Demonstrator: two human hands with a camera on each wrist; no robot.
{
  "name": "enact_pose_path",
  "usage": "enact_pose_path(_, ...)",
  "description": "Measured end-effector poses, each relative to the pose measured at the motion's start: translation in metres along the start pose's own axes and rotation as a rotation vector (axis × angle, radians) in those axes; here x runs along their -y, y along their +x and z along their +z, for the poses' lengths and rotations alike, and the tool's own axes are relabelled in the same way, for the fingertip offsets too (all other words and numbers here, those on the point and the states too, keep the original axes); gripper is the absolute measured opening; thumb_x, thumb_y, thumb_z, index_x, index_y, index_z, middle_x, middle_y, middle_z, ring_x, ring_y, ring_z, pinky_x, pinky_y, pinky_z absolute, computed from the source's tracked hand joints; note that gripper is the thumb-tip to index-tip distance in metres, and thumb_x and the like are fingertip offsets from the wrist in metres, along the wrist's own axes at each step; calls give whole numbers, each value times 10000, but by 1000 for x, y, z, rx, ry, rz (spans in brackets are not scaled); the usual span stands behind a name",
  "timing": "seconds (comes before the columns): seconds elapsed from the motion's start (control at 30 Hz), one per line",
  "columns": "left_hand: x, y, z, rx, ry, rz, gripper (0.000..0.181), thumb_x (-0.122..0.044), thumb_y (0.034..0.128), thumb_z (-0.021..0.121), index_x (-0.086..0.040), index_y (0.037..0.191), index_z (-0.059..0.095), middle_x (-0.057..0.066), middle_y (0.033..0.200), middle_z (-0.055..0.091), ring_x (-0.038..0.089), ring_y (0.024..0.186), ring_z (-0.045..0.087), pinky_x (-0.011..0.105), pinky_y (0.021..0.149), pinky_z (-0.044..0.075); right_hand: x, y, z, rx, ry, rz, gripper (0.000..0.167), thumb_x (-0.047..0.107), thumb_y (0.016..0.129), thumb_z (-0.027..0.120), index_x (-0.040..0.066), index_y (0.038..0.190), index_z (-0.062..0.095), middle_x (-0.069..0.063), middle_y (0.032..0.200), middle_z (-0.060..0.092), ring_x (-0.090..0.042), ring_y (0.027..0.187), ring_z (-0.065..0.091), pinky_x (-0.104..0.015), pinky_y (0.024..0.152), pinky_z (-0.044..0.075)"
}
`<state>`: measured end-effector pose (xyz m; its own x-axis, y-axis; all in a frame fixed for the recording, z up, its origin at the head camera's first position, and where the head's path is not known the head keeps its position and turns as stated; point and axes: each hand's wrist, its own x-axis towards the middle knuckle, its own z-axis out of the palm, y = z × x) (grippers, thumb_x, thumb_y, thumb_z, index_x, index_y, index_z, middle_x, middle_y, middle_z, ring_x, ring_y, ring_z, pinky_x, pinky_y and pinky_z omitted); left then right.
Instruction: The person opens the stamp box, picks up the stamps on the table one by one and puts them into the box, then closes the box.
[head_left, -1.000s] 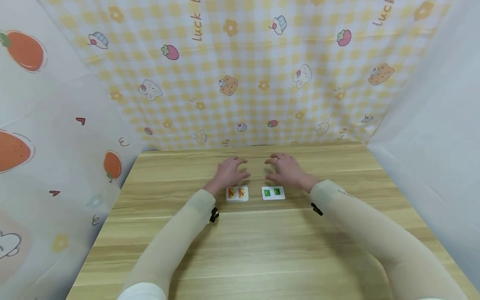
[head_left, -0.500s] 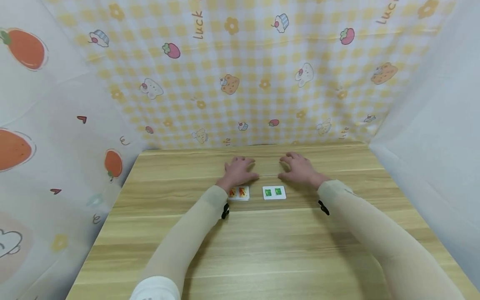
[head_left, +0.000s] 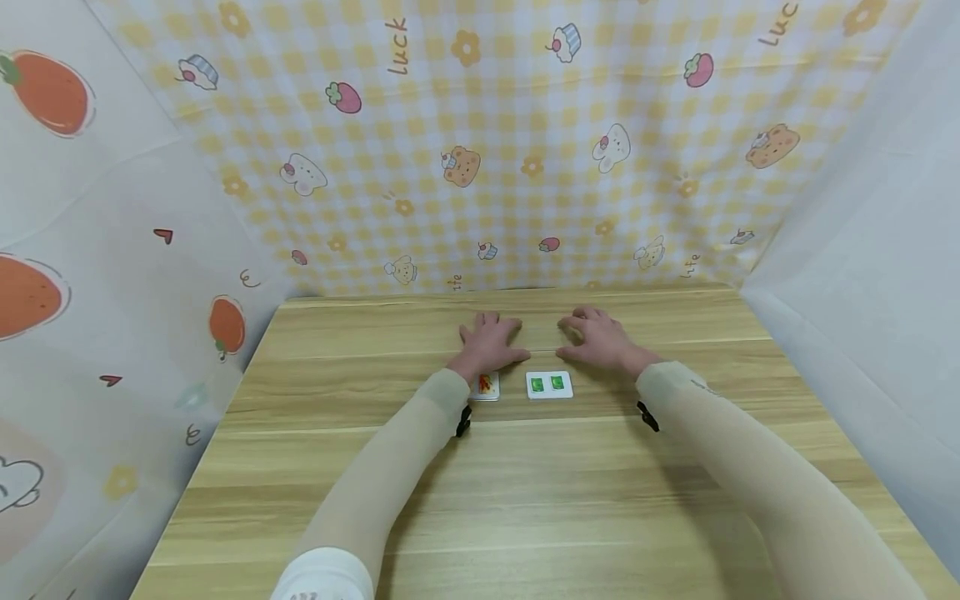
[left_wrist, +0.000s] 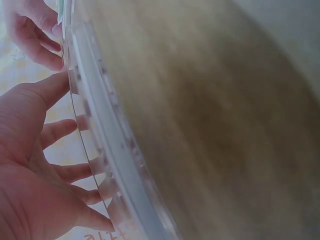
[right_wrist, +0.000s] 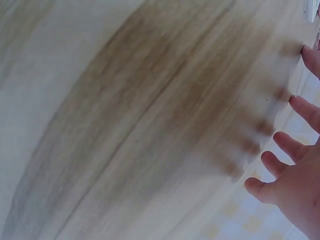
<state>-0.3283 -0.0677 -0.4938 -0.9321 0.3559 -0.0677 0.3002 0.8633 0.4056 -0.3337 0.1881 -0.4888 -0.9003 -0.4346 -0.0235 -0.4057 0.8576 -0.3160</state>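
Note:
My left hand [head_left: 491, 343] is spread, fingertips down near the wooden table. Just behind its wrist, partly hidden, lies a small white-edged tile [head_left: 487, 385] with an orange-red picture showing. Seen edge-on in the left wrist view, a clear slab with a white layer [left_wrist: 100, 100] stands close beside the left hand [left_wrist: 30, 155]. My right hand [head_left: 600, 342] faces the left one across a gap, fingers spread and slightly bent; in the right wrist view its fingertips [right_wrist: 292, 98] are at the tabletop. Nearer me lies a white tile [head_left: 549, 385] with two green pictures. Neither hand visibly grips anything.
The wooden table [head_left: 510, 492] extends in front of me. A yellow checked cloth [head_left: 480, 117] hangs behind its far edge. A printed white cloth [head_left: 135, 317] stands at the left, and a plain white one [head_left: 877, 275] at the right. A thin pale line crosses between the hands.
My left hand has slid to the right, and its wrist now covers part of the orange-red tile. The right hand has shifted slightly right and then stayed. Both tiles have stayed in place.

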Motion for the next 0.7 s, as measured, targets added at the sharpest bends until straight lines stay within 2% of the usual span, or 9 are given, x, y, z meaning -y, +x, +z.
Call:
enact_pose_path(0.17, -2, 0, 0, 2, 1, -5, 661, -563, 914, 670, -246, 1475, 522, 195, 1591, 294, 481, 1476, 133, 781, 1058, 100, 0, -1, 1, -10, 12, -10, 618, 512, 897, 722, 186, 1405, 592, -186, 1494, 403, -457, 1368, 336, -728, 1025, 286)
enact_pose_path(0.33, -3, -2, -1, -1, 18, 8, 612, -551, 921, 671, -253, 1443, 555, 173, 1584, 320, 475, 1473, 154, 779, 1060, 113, -1, -1, 0, -21, -8, -40, 600, 512, 896, 725, 169, 1376, 617, -191, 1500, 408, -450, 1387, 317, -725, 1035, 277)
enact_pose_path(0.7, -5, -5, -11, 23, 58, 15, 595, -553, 896, 702, -252, 1399, 598, 157, 1587, 327, 481, 1475, 153, 776, 1063, 119, 3, -3, -3, -39, -50, -109, 558, 514, 898, 723, 162, 1326, 654, -197, 1574, 326, -455, 1426, 272, -719, 1054, 260)
